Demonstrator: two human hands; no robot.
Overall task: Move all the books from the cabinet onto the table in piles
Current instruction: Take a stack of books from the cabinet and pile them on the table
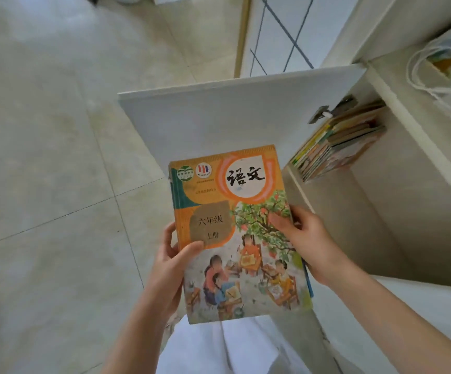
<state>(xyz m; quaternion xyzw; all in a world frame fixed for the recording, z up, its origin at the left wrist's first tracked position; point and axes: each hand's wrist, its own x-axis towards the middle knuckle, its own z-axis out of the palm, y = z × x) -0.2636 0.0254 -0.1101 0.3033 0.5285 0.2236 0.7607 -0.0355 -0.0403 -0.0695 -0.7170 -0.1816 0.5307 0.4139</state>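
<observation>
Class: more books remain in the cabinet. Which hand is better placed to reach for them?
Probably the right hand: it grips the held books on the side nearer the cabinet books; the left hand is farther away.

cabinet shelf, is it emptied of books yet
No, a row of books still sits on the cabinet shelf behind the open door, while both hands hold another stack.

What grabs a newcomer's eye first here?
The orange textbook at centre frame, top of a small bundle gripped by the left hand and right hand at its side edges. Next, the open cabinet door behind it, and the stack of books on the shelf at right.
</observation>
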